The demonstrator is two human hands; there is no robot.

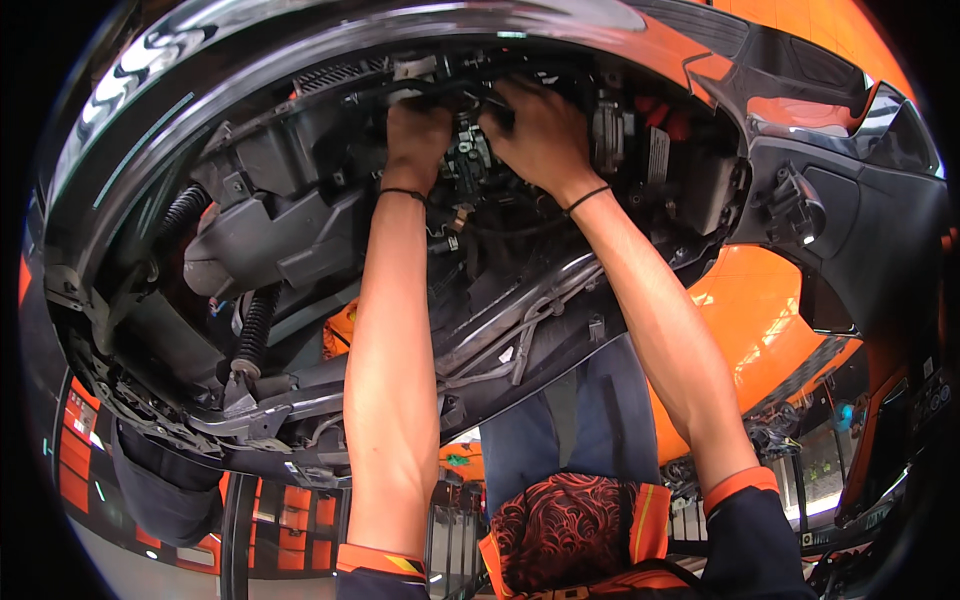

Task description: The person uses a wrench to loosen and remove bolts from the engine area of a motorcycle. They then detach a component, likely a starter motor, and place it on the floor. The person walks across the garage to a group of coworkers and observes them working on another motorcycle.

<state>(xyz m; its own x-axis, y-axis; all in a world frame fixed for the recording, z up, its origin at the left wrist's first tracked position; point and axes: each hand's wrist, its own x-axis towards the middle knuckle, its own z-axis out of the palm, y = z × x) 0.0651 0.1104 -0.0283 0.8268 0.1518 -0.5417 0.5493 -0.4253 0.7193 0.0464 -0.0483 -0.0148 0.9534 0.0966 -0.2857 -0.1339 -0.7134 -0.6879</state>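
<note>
In the head view, both my arms reach into the open engine bay, and I take the step in hand to be close work around the metal assembly [470, 150], which sits between my hands, deep among dark parts. My left hand [415, 140] is on its left, blurred, the fingers curled toward the upper hoses; I cannot tell whether they grip anything. My right hand [543, 140] is on its right, thumb and forefinger set apart and pointing inward, but whether they pinch a part is hidden from me. A copper-coloured connector [461, 219] lies below, near my left wrist, and the black plastic housing [290, 225] is farther left. As I judge it, the next move calls for a sure fingertip hold in this tight gap, my wrists clear of the hard edges around them
</note>
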